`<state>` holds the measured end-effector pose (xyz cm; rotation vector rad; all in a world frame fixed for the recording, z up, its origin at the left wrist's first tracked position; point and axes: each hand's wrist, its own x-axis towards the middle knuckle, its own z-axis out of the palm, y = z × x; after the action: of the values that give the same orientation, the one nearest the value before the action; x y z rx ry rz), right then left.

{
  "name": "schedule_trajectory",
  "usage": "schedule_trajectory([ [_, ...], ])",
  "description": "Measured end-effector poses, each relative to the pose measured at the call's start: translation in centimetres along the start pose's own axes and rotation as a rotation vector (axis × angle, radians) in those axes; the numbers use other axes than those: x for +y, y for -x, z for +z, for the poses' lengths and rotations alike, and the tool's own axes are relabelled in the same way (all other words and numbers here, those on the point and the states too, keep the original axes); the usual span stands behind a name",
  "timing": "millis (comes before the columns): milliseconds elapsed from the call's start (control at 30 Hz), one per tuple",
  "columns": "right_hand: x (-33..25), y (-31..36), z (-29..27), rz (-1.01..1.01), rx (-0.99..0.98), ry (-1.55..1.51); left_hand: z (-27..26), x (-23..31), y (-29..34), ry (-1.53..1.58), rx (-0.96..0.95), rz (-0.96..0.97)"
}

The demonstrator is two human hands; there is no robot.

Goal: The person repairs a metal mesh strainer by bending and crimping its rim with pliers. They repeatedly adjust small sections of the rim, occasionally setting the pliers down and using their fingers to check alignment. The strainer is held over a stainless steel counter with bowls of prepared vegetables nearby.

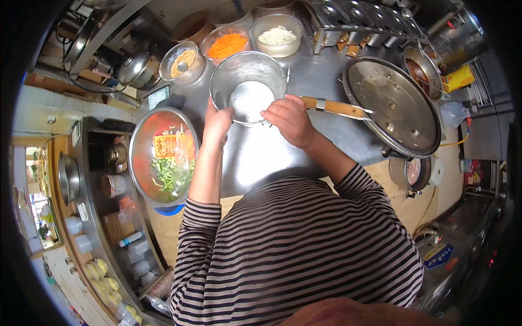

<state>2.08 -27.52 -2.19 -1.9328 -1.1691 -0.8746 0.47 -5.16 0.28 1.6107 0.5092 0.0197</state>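
Over the metal worktop (247, 168) I hold a deep mesh strainer (249, 100) that is bare inside. My left hand (219, 124) is closed on the near left of its side, thumb toward the rim. My right hand (289, 119) grips the near right of its rim, close to where the wooden handle (340, 107) begins. That handle points right, its tip in front of a large round metal lid (394, 103). Left of my left forearm is a steel bowl (140, 163) with shredded greens (169, 175) and an orange packet (167, 145).
Along the back stand tubs of orange shreds (227, 45), white shreds (277, 36) and yellowish bits (184, 62). Lidded metal containers (356, 22) line the back right. A pot (399, 173) sits low at right. A shelf unit (117, 217) stands at left.
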Motion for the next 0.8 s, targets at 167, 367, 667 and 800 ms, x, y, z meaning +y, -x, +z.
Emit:
schedule_trajectory([
  [167, 2.7, -0.1, -0.6, -0.105, -0.063, -0.13, 1.4, 0.7, 1.7, -0.155, 0.199, 0.282],
  [367, 5.5, -2.8, -1.6, -0.22, -0.072, -0.125, 0.4, 0.6, 1.1, -0.162, 0.331, 0.431],
  [667, 2.9, -1.9, -1.2, -0.019, -0.043, 0.079, 0.9, 3.1, 4.5, -0.267, 0.375, 0.498],
  [800, 3.8, -1.9, -0.8, -0.003, -0.202, -0.095, 1.0, 4.4, 5.3, -0.576, 0.462, 0.575],
])
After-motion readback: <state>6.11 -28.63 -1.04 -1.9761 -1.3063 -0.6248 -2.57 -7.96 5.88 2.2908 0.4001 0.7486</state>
